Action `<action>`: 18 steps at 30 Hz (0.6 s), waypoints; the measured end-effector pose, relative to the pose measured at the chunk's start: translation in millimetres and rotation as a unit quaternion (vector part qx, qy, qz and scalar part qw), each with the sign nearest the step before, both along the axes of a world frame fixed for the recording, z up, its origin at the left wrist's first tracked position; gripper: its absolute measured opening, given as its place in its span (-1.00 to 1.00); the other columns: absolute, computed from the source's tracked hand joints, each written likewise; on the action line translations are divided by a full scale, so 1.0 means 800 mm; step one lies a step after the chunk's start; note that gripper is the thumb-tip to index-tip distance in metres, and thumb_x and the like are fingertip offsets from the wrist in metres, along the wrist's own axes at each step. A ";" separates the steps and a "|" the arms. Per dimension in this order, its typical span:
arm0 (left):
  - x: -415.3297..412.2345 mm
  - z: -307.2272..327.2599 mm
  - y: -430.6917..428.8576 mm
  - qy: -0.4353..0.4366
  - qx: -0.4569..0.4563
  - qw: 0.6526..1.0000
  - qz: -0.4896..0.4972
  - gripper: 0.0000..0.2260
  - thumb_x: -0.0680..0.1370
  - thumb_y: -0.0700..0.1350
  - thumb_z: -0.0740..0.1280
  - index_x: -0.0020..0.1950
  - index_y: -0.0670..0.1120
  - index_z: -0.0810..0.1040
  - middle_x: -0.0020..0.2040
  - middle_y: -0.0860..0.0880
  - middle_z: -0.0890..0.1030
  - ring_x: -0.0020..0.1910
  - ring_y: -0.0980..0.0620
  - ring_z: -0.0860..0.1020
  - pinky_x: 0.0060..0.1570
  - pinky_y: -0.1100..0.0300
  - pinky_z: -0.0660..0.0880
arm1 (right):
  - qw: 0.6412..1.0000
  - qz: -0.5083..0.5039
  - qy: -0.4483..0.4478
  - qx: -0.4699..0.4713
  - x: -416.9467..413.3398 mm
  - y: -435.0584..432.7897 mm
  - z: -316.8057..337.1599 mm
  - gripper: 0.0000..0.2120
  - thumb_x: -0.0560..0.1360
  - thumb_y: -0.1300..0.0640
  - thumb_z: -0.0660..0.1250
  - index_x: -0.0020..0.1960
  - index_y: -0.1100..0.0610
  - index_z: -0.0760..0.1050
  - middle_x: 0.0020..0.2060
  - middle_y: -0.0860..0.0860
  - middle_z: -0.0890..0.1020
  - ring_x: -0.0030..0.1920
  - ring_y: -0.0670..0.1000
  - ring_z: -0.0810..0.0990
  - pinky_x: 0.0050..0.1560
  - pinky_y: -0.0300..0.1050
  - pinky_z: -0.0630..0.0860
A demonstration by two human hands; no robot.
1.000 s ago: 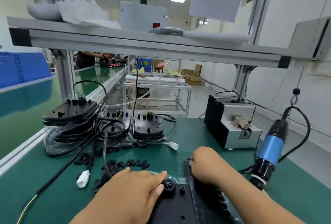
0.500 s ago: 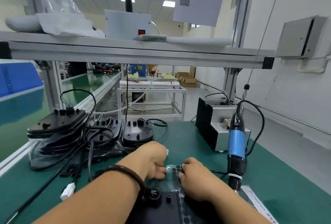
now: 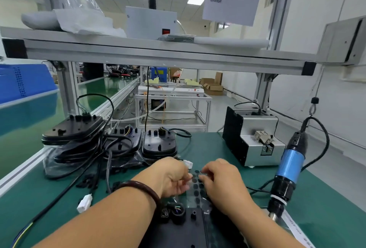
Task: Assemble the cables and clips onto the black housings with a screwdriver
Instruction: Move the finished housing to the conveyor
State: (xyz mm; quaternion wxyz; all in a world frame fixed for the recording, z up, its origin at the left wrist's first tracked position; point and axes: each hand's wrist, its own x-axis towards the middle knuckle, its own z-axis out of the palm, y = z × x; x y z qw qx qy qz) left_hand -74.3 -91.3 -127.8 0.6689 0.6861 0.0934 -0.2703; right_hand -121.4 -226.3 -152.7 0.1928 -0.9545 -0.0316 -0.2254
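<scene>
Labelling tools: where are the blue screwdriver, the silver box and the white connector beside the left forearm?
blue screwdriver (image 3: 290,166), head view, its blue sleeve.
silver box (image 3: 251,154), head view, front face.
white connector (image 3: 84,203), head view, shell middle.

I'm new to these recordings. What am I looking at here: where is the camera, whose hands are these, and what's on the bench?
There is no machine here: a person works bare-handed, and the one camera sits on their head, looking down. The left hand and right hand both pinch at a clear sheet dotted with black pads, just beyond a black housing. On the green table lie more housings with cables, a white plug and a silver box. A blue screwdriver hangs at the right, untouched.
</scene>
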 end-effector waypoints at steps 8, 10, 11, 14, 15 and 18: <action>-0.002 0.004 0.021 -0.045 -0.040 0.998 -0.032 -0.79 0.54 -0.42 0.26 0.12 -0.21 0.52 -0.19 -0.12 0.58 -0.31 0.03 0.58 -0.38 0.20 0.55 | 0.999 0.033 0.002 -0.030 -0.003 0.014 0.004 -0.80 0.55 0.10 0.22 -0.11 0.11 0.60 -0.17 0.01 0.59 -0.11 0.04 0.52 -0.07 -0.11 0.46; -0.004 0.004 0.021 -0.060 -0.042 0.997 -0.029 -0.79 0.53 -0.42 0.27 0.11 -0.22 0.52 -0.23 -0.12 0.60 -0.34 0.04 0.60 -0.37 0.20 0.56 | 0.999 0.041 0.002 -0.033 -0.006 0.014 0.007 -0.79 0.56 0.11 0.20 -0.11 0.11 0.60 -0.18 0.02 0.59 -0.11 0.03 0.52 -0.07 -0.10 0.45; -0.006 0.004 0.021 -0.067 -0.044 0.996 -0.025 -0.78 0.52 -0.43 0.28 0.12 -0.22 0.52 -0.24 -0.13 0.61 -0.36 0.04 0.61 -0.39 0.21 0.56 | 0.998 0.044 0.004 -0.035 -0.009 0.014 0.010 -0.78 0.57 0.11 0.20 -0.11 0.12 0.59 -0.20 0.03 0.59 -0.12 0.03 0.51 -0.08 -0.10 0.45; -0.012 0.009 0.020 -0.089 -0.048 0.995 -0.015 -0.74 0.50 -0.45 0.29 0.12 -0.21 0.48 -0.21 -0.16 0.62 -0.42 0.03 0.63 -0.43 0.20 0.56 | 0.998 0.052 0.010 -0.044 -0.012 0.013 0.016 -0.77 0.57 0.12 0.18 -0.12 0.14 0.59 -0.22 0.03 0.60 -0.13 0.03 0.51 -0.08 -0.09 0.44; -0.014 0.010 0.019 -0.096 -0.046 0.994 -0.010 -0.75 0.50 -0.46 0.28 0.09 -0.18 0.46 -0.20 -0.17 0.62 -0.43 0.03 0.63 -0.42 0.18 0.56 | 0.997 0.053 0.014 -0.048 -0.013 0.013 0.019 -0.77 0.57 0.12 0.18 -0.11 0.14 0.59 -0.21 0.03 0.61 -0.13 0.04 0.51 -0.07 -0.08 0.44; -0.020 0.012 0.017 -0.118 -0.042 0.992 0.000 -0.74 0.49 -0.47 0.27 0.02 -0.14 0.42 -0.14 -0.20 0.62 -0.41 0.01 0.63 -0.36 0.16 0.57 | 0.997 0.049 0.021 -0.050 -0.014 0.014 0.023 -0.76 0.57 0.12 0.18 -0.14 0.16 0.58 -0.21 0.05 0.61 -0.13 0.05 0.52 -0.07 -0.05 0.45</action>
